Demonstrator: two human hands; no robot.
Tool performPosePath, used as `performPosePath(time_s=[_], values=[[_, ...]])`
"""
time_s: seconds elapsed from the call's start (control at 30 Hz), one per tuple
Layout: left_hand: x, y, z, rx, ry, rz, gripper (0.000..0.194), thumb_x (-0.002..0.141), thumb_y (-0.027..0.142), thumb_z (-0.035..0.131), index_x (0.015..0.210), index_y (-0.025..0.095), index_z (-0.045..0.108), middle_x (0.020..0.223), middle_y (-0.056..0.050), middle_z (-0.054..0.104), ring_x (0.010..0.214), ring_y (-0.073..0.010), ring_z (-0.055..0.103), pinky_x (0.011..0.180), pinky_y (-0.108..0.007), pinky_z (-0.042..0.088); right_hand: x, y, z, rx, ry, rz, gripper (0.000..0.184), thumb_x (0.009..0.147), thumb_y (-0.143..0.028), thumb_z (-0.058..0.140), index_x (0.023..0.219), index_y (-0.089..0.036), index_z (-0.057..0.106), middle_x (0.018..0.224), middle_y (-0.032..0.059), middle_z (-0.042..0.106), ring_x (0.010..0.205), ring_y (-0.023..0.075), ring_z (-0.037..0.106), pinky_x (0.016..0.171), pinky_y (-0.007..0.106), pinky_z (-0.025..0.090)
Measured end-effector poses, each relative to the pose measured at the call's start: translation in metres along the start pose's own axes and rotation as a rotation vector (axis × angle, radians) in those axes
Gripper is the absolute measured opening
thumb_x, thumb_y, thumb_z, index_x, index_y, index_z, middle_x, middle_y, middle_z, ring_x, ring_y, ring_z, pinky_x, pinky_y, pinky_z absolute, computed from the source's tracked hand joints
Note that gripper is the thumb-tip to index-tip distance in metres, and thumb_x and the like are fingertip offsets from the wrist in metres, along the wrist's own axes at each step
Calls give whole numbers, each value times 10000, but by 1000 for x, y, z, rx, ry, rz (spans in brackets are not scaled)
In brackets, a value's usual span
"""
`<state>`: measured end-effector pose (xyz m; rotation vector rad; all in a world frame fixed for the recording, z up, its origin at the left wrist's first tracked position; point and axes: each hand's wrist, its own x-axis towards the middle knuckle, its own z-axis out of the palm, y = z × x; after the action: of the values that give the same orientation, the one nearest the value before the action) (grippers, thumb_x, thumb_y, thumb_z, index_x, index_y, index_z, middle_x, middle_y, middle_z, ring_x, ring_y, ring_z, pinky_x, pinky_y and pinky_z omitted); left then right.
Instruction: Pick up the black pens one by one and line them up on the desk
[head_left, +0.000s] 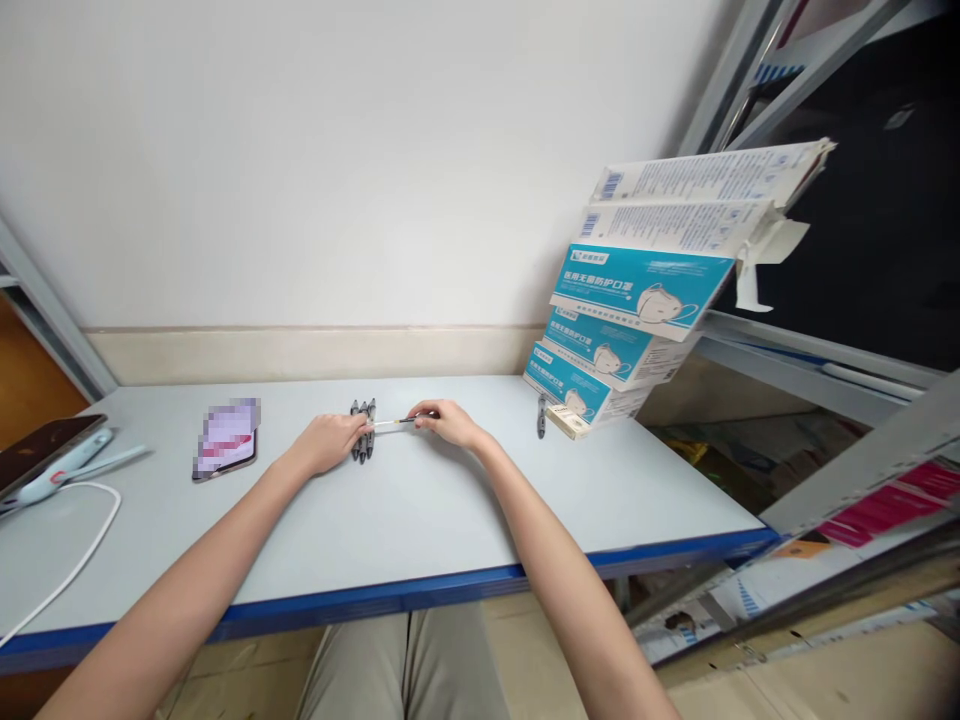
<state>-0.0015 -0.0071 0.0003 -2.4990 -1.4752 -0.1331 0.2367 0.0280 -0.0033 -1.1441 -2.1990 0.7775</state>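
Note:
A thin pen refill (397,421) spans the gap between my two hands, pale at its left part and dark toward the right. My left hand (335,441) pinches its left end, with the fingertips partly hidden. At the dark end, the fingers of my right hand (451,422) are closed around it. Several dark, see-through pens (363,450) lie side by side under and beside my left fingertips, pointing toward the front edge. Another dark pen (541,418) lies apart, to the right of my right hand, beside a small cream box (568,422).
Stacked mask boxes (592,349) lean at the table's back right, against a metal rack (862,500). A phone (225,440) lies left of my left hand. Farther left are a dark device (49,450), a pale blue handheld item (67,468) and a white cable (97,535).

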Motion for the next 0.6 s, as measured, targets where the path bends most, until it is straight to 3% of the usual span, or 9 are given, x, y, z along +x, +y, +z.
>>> performPosePath(time_s=[0.33,0.6], values=[[-1,3,-3,-11,-35,2,390,925,391,162,859,202,496,767,-52,648,680,-200,608,569,-267,345,-1,-3,0,12,-23,-47,207,766,-176,522,916,-185,665,796,11,650,731,124,521,699,232,365],[-1,10,-4,-54,-35,55,398,924,384,167,836,191,504,719,-52,637,635,-194,597,563,-267,357,0,-9,15,128,-41,-114,202,740,-153,562,940,-156,590,716,-8,605,593,87,489,636,219,383]])
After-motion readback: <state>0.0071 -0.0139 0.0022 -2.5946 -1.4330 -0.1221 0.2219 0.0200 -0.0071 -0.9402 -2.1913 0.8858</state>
